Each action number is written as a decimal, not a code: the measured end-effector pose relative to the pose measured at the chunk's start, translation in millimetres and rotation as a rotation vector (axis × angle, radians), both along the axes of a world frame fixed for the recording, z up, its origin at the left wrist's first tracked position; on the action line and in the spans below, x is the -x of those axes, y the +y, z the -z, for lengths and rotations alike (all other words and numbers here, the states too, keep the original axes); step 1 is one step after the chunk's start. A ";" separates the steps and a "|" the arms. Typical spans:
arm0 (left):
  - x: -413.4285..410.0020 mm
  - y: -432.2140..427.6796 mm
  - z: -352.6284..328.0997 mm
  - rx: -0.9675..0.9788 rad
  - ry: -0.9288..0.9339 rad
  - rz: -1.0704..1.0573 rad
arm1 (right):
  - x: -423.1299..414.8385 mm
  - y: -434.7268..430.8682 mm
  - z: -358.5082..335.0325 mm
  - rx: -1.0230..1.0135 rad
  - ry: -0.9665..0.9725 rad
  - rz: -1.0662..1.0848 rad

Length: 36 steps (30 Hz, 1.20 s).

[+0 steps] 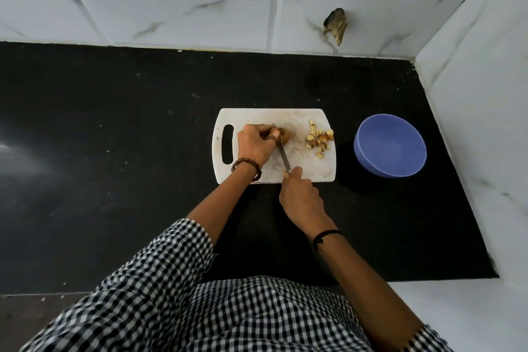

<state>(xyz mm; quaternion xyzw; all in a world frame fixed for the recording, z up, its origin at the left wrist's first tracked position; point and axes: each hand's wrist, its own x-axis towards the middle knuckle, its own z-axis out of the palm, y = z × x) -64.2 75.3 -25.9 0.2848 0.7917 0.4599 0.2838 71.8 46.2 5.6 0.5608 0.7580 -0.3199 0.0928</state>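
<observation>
OK, mid-chop here. My left hand (255, 143) is curled over the potato (283, 135), fingers bent round it, pinning it down approx. in the middle of the white cutting board (285, 116). My right hand (300, 194) is wrapped round the knife handle at the near edge of the board. The knife (284, 159) blade runs up & away from me, w/ its tip at the potato right beside my left thumb. Can't tell if the edge is in the flesh or just touching, too small to see.

Progress: a small pile of cut pieces (320, 138) sits on the right side of the board, skin on, apart from the bit I'm holding. So part of the job is done, roughly half I'd say, going by the chunk under my left hand vs. the pile.

Left to do: cube the rest of the potato. The blue bowl (390, 146) stands on the black table (114, 151) just right of the board, nothing in it. Prob. where the pieces go after, so that step isn't started yet.
</observation>
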 end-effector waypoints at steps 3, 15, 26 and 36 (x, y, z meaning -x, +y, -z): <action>1.5 1.0 0.9 0.006 0.008 -0.005 | -5.3 -2.8 -2.6 0.036 -0.021 0.008; 5.2 1.5 4.0 0.013 0.006 0.036 | -38.4 -15.6 -20.7 0.120 -0.111 0.011; 14.8 -13.8 5.3 -0.021 -0.008 0.195 | -61.8 -10.1 -11.6 0.052 0.128 0.073; 20.2 -18.3 6.2 -0.002 0.101 0.270 | -43.6 21.9 -12.2 -0.053 0.232 0.101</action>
